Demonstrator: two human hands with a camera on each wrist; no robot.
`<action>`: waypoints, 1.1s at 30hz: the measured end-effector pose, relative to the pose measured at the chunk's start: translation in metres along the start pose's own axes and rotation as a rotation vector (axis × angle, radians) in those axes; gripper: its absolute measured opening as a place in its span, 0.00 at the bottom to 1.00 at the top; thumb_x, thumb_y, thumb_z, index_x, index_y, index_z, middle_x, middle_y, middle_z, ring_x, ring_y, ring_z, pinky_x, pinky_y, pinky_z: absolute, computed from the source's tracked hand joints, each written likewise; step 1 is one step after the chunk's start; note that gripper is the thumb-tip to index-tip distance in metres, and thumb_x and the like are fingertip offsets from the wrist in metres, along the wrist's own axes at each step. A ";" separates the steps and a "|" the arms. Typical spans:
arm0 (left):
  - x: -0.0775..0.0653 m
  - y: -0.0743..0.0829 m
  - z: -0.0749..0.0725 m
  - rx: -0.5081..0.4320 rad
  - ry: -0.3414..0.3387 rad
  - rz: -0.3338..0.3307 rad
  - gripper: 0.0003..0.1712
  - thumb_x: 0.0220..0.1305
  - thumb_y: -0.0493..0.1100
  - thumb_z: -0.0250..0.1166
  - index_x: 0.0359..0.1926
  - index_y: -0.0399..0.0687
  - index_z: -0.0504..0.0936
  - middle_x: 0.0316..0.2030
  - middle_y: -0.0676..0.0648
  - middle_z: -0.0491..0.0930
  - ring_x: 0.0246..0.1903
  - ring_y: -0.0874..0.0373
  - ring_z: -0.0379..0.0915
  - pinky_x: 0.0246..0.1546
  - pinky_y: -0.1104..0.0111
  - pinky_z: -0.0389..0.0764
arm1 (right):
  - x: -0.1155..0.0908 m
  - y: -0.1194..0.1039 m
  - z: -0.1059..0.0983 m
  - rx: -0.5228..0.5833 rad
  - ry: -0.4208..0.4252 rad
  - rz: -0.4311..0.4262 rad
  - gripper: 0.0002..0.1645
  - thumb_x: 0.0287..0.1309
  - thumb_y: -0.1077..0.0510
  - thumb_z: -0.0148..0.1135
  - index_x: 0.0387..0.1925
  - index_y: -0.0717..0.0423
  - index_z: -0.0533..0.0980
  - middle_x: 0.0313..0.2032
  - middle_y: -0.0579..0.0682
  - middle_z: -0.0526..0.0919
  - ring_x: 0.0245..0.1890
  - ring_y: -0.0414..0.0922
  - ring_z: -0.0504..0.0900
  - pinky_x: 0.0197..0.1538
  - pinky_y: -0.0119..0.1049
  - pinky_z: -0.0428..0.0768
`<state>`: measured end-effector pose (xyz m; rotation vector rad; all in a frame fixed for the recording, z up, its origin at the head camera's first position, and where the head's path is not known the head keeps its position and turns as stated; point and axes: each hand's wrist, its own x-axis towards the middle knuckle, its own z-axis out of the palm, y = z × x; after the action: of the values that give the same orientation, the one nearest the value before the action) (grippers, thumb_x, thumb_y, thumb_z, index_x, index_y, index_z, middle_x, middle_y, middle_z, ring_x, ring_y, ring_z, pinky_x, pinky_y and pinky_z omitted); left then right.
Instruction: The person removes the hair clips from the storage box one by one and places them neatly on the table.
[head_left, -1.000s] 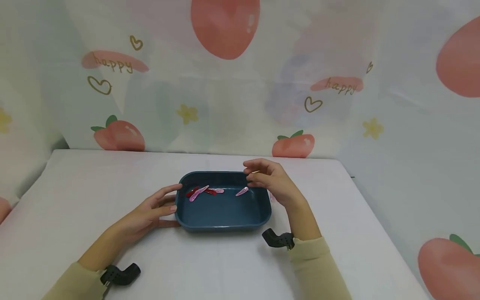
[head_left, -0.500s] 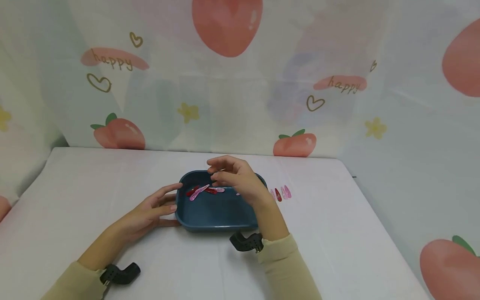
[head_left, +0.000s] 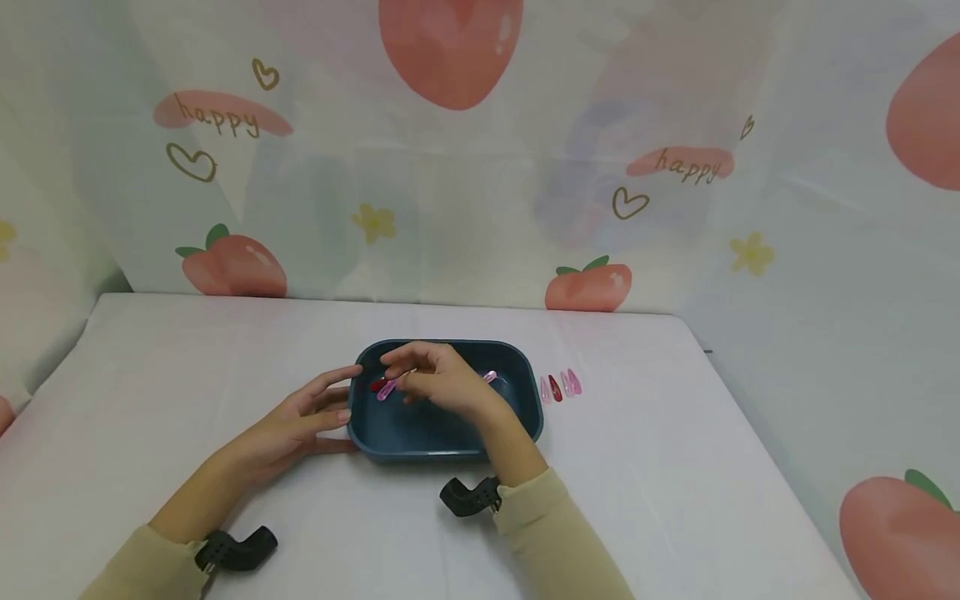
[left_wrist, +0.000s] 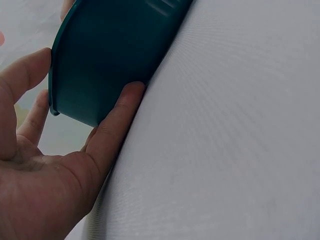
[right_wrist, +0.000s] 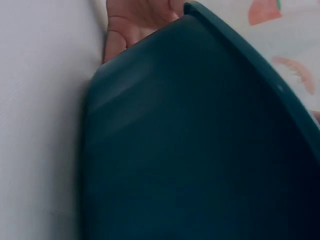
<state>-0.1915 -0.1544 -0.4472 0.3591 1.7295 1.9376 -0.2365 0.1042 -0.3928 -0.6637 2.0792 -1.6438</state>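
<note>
A dark teal rectangular tray (head_left: 435, 432) sits on the white table. My left hand (head_left: 281, 429) rests against its left end, fingers spread and mostly straight at the rim and the wall (left_wrist: 110, 60). Over the inside of the tray, my right hand (head_left: 442, 382) reaches left with fingers loosely bent and nothing visible between them. Below its fingertips lie a red snap hair clip (head_left: 378, 386) and a pink hair clip (head_left: 386, 391); the hand covers others. Another pink clip (head_left: 491, 376) shows near the tray's right side.
Right of the tray, several hair clips stand in a row on the table: a red one (head_left: 556, 388) among pink ones (head_left: 572, 382). A patterned cloth backdrop (head_left: 465, 217) rises behind the table's far edge. Each wrist wears a black camera mount (head_left: 236, 550).
My right hand has moved left from the tray's right rim and lowered over the clips at its left, uncovering the row on the table. My left hand has stayed against the tray.
</note>
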 end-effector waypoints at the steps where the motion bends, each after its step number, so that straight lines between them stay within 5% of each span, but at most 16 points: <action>1: 0.000 0.000 0.000 0.002 0.001 0.001 0.36 0.74 0.40 0.56 0.77 0.59 0.53 0.75 0.36 0.46 0.71 0.32 0.52 0.57 0.44 0.77 | 0.000 0.001 0.000 -0.014 -0.008 0.004 0.21 0.65 0.68 0.56 0.59 0.63 0.76 0.52 0.67 0.80 0.49 0.60 0.81 0.45 0.41 0.86; 9: 0.001 0.001 0.000 0.005 -0.010 0.011 0.36 0.74 0.40 0.56 0.77 0.59 0.53 0.75 0.36 0.46 0.71 0.33 0.54 0.57 0.44 0.77 | 0.002 0.008 0.004 -0.154 -0.107 0.050 0.24 0.67 0.68 0.55 0.63 0.59 0.74 0.60 0.60 0.79 0.55 0.55 0.80 0.46 0.38 0.86; 15: 0.002 0.001 0.000 0.007 -0.017 0.014 0.37 0.74 0.39 0.56 0.78 0.57 0.52 0.75 0.35 0.46 0.71 0.33 0.54 0.57 0.44 0.77 | -0.001 0.007 0.007 -0.253 -0.157 0.116 0.25 0.68 0.66 0.53 0.65 0.54 0.73 0.59 0.56 0.80 0.44 0.48 0.82 0.43 0.39 0.84; 23: 0.001 0.000 0.000 0.009 -0.010 0.015 0.37 0.74 0.39 0.56 0.78 0.57 0.52 0.75 0.35 0.46 0.70 0.33 0.55 0.56 0.44 0.78 | -0.002 0.005 0.010 -0.362 -0.095 0.117 0.28 0.67 0.68 0.53 0.67 0.51 0.73 0.58 0.54 0.78 0.29 0.46 0.77 0.35 0.33 0.78; 29: 0.001 0.001 0.000 0.008 0.000 0.011 0.37 0.74 0.39 0.57 0.78 0.57 0.52 0.75 0.35 0.46 0.71 0.32 0.51 0.55 0.44 0.78 | -0.002 0.006 0.010 -0.416 -0.108 0.142 0.34 0.65 0.71 0.50 0.71 0.50 0.68 0.59 0.53 0.80 0.35 0.44 0.79 0.38 0.31 0.78; 33: 0.001 0.001 0.001 0.004 0.000 0.010 0.38 0.74 0.39 0.57 0.78 0.56 0.52 0.75 0.35 0.46 0.72 0.32 0.49 0.55 0.44 0.78 | -0.003 0.007 0.008 -0.426 -0.035 0.145 0.29 0.64 0.71 0.50 0.65 0.54 0.73 0.46 0.52 0.86 0.37 0.44 0.79 0.40 0.32 0.76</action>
<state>-0.1921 -0.1524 -0.4464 0.3702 1.7351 1.9411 -0.2299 0.1016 -0.4012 -0.6456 2.4115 -1.1102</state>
